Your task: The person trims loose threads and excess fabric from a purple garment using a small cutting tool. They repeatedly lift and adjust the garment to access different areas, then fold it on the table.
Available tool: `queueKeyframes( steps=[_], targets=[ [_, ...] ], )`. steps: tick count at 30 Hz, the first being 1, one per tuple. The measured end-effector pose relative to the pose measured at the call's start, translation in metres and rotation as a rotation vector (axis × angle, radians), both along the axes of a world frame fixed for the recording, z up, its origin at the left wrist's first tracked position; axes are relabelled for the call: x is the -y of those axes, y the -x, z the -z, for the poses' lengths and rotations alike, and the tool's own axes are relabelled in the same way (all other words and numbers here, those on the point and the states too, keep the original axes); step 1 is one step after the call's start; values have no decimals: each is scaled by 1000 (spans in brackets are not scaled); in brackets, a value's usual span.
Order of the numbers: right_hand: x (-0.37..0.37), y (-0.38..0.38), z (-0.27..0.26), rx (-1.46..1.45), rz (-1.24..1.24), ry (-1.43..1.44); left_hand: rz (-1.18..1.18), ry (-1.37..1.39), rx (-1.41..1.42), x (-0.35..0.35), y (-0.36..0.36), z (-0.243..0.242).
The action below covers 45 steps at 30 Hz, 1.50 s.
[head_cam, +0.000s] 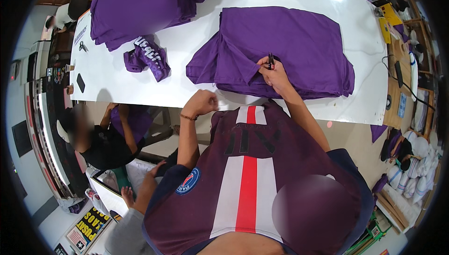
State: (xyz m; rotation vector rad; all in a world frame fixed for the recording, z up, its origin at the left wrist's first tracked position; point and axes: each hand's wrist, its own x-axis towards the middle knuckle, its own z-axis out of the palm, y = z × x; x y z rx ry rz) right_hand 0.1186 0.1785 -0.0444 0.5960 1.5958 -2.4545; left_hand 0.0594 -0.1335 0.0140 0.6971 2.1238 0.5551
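A broad stack of purple fabric pieces (298, 41) lies on the white table before me. My right hand (275, 74) is over its near edge, closed around a small black-and-red hand tool (270, 61) that points away from me; whether it is thread snips is unclear. Thumb and fingertips of that hand meet a turned-up corner of purple cloth (250, 71). Left of the stack, at the table's near edge, my left hand (203, 102) has its fingers curled, apart from the cloth; its inner side is hidden. A crumpled purple garment with white lettering (151, 57) lies farther left.
A second purple fabric pile (136, 6) stands at the table's far left. Scissors (82, 46), a phone (80, 83) and cups (69, 67) are near the left end. One person (112, 139) handles purple cloth at left; another sits close by. A cable (403, 79) runs at right.
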Motion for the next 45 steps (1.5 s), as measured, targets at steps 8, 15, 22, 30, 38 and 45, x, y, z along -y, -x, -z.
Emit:
queueKeyframes(
  steps=[8, 15, 22, 30, 38, 45],
  targets=[
    [7, 8, -20, -100, -68, -255, -450, -431, -263, -17, -17, 0],
    [7, 23, -33, -308, -95, -500, -581, -532, -566, -126, -27, 15],
    [-14, 42, -32, -414, -161, -272, -537, -665, -182, -112, -6, 31],
    [-16, 56, -39, -291, -279, -393, -631, -636, -231, -102, -4, 38],
    [-19, 53, -51, -233, -307, -402, -623, -758, -514, -123, -13, 7],
    [-24, 51, -56, -234, -319, -424, -545, -784, -641, -137, -3, 26]
  ],
)
